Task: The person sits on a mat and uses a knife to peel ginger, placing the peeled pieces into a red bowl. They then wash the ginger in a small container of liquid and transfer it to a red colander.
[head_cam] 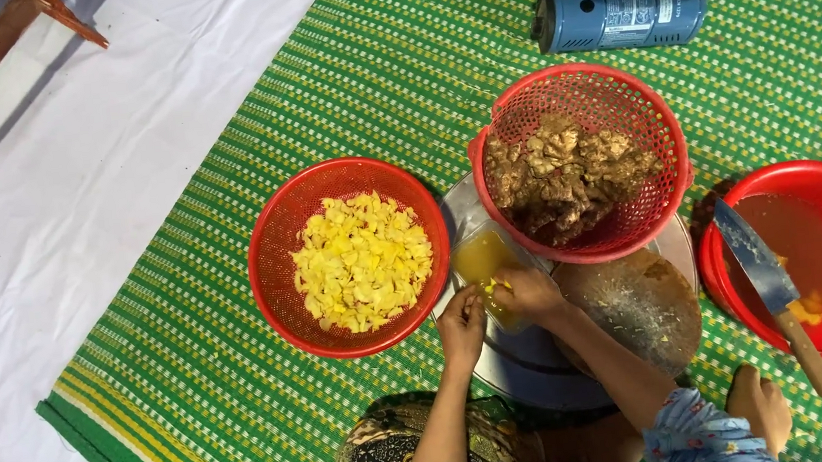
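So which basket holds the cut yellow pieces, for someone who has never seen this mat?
On the green striped mat stand two red mesh baskets. The left basket, beside the left hand, is full of bright yellow slices. Its neighbour, the tilted basket, holds brown knobbly roots instead.

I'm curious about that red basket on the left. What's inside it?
The red basket holds a heap of small yellow cut pieces. They cover most of its bottom, so anything beneath the heap is hidden. Both hands are outside it.
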